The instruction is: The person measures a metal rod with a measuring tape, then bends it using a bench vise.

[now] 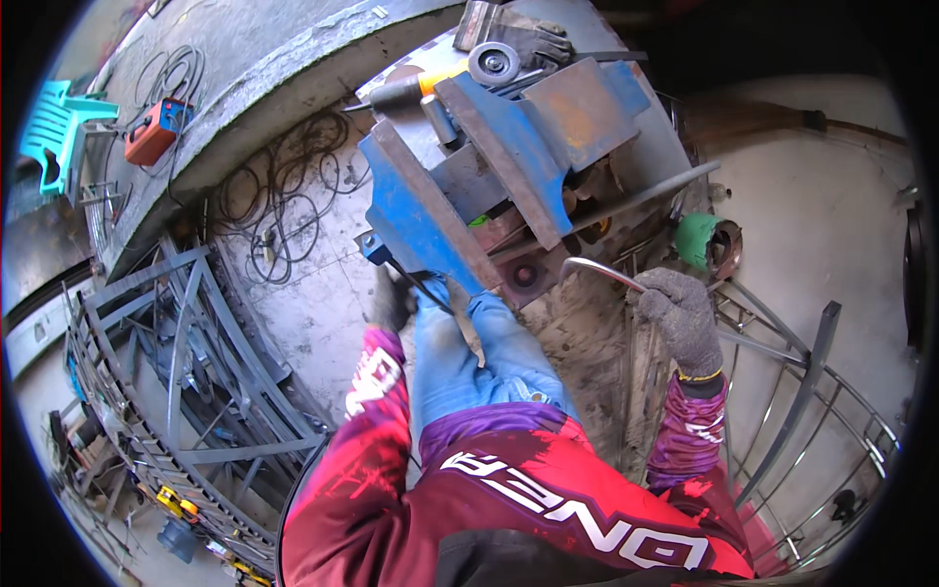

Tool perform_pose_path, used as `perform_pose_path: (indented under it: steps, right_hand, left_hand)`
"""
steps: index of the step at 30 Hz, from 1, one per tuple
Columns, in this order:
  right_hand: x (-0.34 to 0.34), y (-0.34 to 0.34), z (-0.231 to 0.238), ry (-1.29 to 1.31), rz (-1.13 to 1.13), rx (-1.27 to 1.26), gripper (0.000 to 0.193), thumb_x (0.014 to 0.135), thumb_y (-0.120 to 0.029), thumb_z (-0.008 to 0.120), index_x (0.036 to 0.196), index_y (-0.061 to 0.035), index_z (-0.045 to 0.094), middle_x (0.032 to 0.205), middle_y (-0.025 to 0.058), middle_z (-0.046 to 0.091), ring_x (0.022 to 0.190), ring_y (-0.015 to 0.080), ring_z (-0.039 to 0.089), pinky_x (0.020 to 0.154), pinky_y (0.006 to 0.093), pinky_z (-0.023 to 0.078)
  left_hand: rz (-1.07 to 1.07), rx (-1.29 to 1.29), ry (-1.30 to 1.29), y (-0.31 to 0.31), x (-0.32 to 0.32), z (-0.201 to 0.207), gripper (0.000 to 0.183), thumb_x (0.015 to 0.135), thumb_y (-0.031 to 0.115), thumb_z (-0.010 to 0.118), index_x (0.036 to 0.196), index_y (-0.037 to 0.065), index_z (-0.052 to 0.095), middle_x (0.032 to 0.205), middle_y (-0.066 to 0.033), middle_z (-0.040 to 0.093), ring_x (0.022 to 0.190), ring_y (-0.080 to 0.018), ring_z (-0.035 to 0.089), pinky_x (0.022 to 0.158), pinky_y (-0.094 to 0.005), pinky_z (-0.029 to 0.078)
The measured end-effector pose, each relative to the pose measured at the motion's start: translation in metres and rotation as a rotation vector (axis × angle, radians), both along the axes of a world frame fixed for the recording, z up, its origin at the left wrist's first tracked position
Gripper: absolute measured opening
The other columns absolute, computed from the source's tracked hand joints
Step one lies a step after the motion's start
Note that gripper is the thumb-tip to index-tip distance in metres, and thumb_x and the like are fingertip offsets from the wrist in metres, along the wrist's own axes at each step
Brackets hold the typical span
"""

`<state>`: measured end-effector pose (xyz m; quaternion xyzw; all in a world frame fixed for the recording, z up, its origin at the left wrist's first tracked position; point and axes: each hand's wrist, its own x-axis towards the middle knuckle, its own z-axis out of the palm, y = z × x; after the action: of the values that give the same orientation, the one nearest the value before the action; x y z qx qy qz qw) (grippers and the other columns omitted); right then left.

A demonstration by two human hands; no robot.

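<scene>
My right hand [678, 315], in a grey knitted glove, is closed round a thin metal rod [599, 269] with a curved end. The curve points left, towards the front of a large blue bench vise [430, 205]. On the left, my left hand [391, 299] wears a dark glove and is smeared by motion, so its fingers are unclear. It is beside a small blue-grey metal block [372, 247] and a black curved strip [421, 286] at the vise's left jaw. The vise's two jaws stand apart, with a wide gap between them.
Behind the vise lie a yellow and black angle grinder [430, 82] and work gloves [518, 37]. Steel frames [196, 362] are stacked at left, near coiled cables [284, 196]. An orange box [152, 135] and turquoise plastic chair [57, 132] stand farther off. At right are a green cylinder [696, 241] and a wire rack [782, 430].
</scene>
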<state>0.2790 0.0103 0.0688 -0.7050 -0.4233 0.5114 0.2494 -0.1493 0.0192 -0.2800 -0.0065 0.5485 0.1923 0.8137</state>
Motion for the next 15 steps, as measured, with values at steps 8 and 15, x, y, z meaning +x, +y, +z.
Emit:
perform_pose_path:
  steps: [8,15]
  right_hand:
    - [-0.004,0.048,0.009,0.239,0.242,-0.058,0.032,0.094,-0.027,0.060,0.094,0.0041,0.068,0.076,0.0073,0.063,0.063,0.0137,0.062,0.054,0.0307,0.051]
    - [-0.028,0.093,0.016,0.325,0.379,0.018,0.027,0.095,-0.025,0.060,0.091,-0.0001,0.070,0.079,0.0056,0.065,0.065,0.0103,0.064,0.054,0.0270,0.054]
  left_hand:
    - [-0.207,0.739,-0.181,0.060,-0.023,0.258,0.095,0.092,0.079,0.030,0.125,-0.005,0.060,0.100,-0.0230,0.073,0.047,-0.0135,0.055,0.041,-0.0250,0.039]
    - [-1.044,1.658,0.469,0.152,0.129,0.387,0.035,0.089,0.021,0.070,0.117,0.001,0.064,0.111,-0.0161,0.068,0.097,-0.0292,0.067,0.083,-0.0396,0.052]
